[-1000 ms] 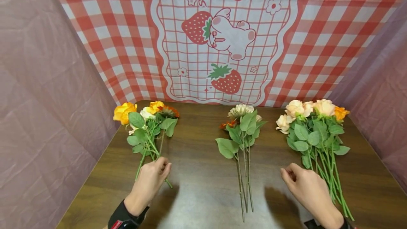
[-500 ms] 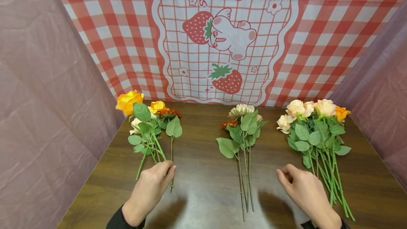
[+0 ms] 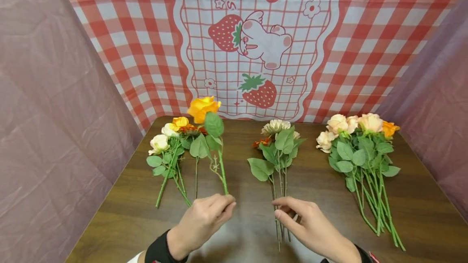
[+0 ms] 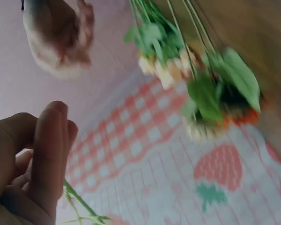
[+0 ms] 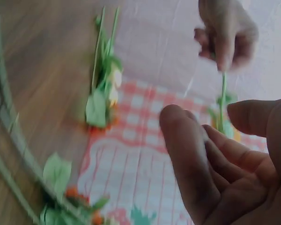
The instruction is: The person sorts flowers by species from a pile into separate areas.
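Note:
In the head view, my left hand (image 3: 202, 220) pinches the green stem of an orange-yellow rose (image 3: 204, 109), which stands upright above the table. The left wrist view catches only part of that stem (image 4: 79, 199) below the curled fingers. My right hand (image 3: 312, 224), fingers relaxed and thumb apart, hovers over the lower stems of the middle bunch (image 3: 281, 169) with nothing in its grasp. Cream and rust-coloured blooms top this bunch. Through the right wrist view, the right hand (image 5: 220, 168) shows a gap between thumb and fingers, while the left hand (image 5: 229, 35) holds the stem beyond.
On the left of the brown table (image 3: 120, 214) lie cream roses (image 3: 159, 144), an orange rose (image 3: 180, 123) and a rust flower. A thick bunch of peach roses (image 3: 371, 123) lies at the right. A checked strawberry cloth (image 3: 146, 39) hangs behind, with pinkish curtains (image 3: 55, 113) at the sides.
My left hand has drawn the orange-yellow rose out of the left group, rightward toward the middle. My right hand has moved left from beside the peach roses to the middle stems, its fingers spreading.

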{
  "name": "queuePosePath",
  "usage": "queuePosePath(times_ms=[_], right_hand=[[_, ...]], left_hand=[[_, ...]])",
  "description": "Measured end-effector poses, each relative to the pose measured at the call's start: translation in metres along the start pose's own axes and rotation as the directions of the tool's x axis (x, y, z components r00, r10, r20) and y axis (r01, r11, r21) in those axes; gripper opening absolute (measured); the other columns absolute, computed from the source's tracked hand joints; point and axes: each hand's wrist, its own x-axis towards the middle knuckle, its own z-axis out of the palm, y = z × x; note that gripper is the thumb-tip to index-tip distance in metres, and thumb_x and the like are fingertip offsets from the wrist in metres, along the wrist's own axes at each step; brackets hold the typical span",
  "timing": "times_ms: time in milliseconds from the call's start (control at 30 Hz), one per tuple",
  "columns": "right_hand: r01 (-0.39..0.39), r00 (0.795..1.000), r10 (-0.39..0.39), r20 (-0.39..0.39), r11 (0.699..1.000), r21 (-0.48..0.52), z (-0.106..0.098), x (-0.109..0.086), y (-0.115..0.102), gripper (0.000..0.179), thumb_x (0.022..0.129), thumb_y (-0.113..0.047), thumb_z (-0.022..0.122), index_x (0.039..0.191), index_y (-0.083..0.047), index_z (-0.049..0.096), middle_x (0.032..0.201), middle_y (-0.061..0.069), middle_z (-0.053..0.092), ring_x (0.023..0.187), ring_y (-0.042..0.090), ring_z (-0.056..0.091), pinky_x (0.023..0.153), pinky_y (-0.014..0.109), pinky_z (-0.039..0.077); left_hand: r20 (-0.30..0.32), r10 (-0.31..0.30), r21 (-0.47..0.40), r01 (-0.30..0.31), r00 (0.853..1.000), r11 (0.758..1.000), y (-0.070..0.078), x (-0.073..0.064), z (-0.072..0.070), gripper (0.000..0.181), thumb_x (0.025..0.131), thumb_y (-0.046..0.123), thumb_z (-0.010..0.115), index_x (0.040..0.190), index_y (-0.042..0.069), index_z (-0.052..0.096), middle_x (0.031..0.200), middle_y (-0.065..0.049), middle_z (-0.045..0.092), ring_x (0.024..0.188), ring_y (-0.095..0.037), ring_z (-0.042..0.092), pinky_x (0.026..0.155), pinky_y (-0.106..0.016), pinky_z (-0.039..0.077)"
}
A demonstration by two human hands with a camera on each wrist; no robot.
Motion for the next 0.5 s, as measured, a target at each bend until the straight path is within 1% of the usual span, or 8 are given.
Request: queuePosePath(times_ms=[33,100,167,200,267,333,433,500], right_hand=[[-0.009,0.999,0.008,0.042,0.999,0.033,0.003,0.002,-0.002,0.022,0.093,-0.018,0.054,0.114,-0.022,0.057,0.082,-0.009,0.063,0.065,0.005,0.056,0.051,0.026,0.05],[-0.045,0.991,0.029,0.133,0.992,0.119,0.008,0.005,-0.006,0.027,0.096,-0.018,0.049,0.123,-0.022,0.051,0.083,-0.005,0.063,0.066,0.007,0.056,0.052,0.028,0.051],[-0.07,0.982,0.03,0.188,0.975,0.21,0.015,0.006,-0.008,0.03,0.097,-0.016,0.045,0.127,-0.019,0.047,0.086,0.001,0.062,0.066,0.01,0.057,0.05,0.03,0.052],[-0.098,0.977,0.044,0.208,0.961,0.258,0.017,0.006,-0.01,0.03,0.098,-0.015,0.044,0.128,-0.019,0.046,0.087,0.003,0.062,0.066,0.011,0.058,0.049,0.032,0.052],[-0.097,0.978,0.024,0.207,0.931,0.352,0.024,0.004,-0.01,0.03,0.098,-0.01,0.041,0.127,-0.014,0.046,0.087,0.008,0.063,0.064,0.013,0.059,0.044,0.034,0.053],[-0.098,0.983,0.023,0.182,0.903,0.418,0.028,0.002,-0.01,0.027,0.098,-0.006,0.041,0.123,-0.01,0.049,0.089,0.011,0.063,0.064,0.018,0.061,0.042,0.037,0.053],[-0.155,0.984,0.091,0.155,0.867,0.474,0.032,0.0,-0.008,0.022,0.098,-0.007,0.04,0.117,-0.007,0.052,0.082,0.011,0.063,0.063,0.022,0.061,0.043,0.039,0.053],[-0.214,0.976,0.164,0.144,0.843,0.493,0.032,-0.001,-0.007,0.02,0.098,-0.01,0.041,0.113,-0.004,0.054,0.079,0.014,0.063,0.061,0.025,0.06,0.043,0.039,0.053]], left_hand=[[0.004,0.027,-0.022,-0.026,1.0,0.999,0.002,0.001,0.005,0.015,0.092,0.008,0.048,0.09,0.003,0.062,0.068,0.001,0.061,0.058,0.0,0.052,0.052,-0.007,0.045],[0.033,0.057,-0.076,-0.054,0.998,0.996,0.007,0.002,0.014,0.014,0.092,0.008,0.048,0.092,0.004,0.062,0.069,0.001,0.061,0.059,0.001,0.05,0.054,-0.005,0.044],[0.076,0.072,-0.14,-0.061,0.994,0.988,0.013,0.002,0.023,0.012,0.091,0.007,0.049,0.094,0.005,0.061,0.07,0.001,0.061,0.059,0.002,0.048,0.055,-0.004,0.041],[0.094,0.086,-0.158,-0.071,0.992,0.985,0.015,0.002,0.027,0.012,0.091,0.006,0.049,0.095,0.006,0.06,0.07,0.002,0.06,0.06,0.002,0.047,0.055,-0.003,0.04],[0.122,0.103,-0.183,-0.08,0.987,0.98,0.018,0.001,0.035,0.011,0.091,0.006,0.049,0.096,0.006,0.059,0.07,0.003,0.059,0.06,0.003,0.046,0.055,-0.003,0.038],[0.135,0.122,-0.196,-0.094,0.983,0.976,0.019,0.0,0.041,0.011,0.09,0.004,0.05,0.097,0.006,0.058,0.069,0.003,0.058,0.06,0.004,0.045,0.056,-0.002,0.037],[0.144,0.128,-0.179,-0.101,0.981,0.979,0.02,-0.001,0.047,0.011,0.09,0.005,0.048,0.098,0.006,0.056,0.072,0.004,0.059,0.061,0.003,0.046,0.058,-0.003,0.039],[0.158,0.136,-0.165,-0.109,0.978,0.98,0.02,-0.002,0.05,0.008,0.091,0.005,0.049,0.095,0.008,0.055,0.071,0.005,0.056,0.061,0.003,0.044,0.057,-0.003,0.037]])
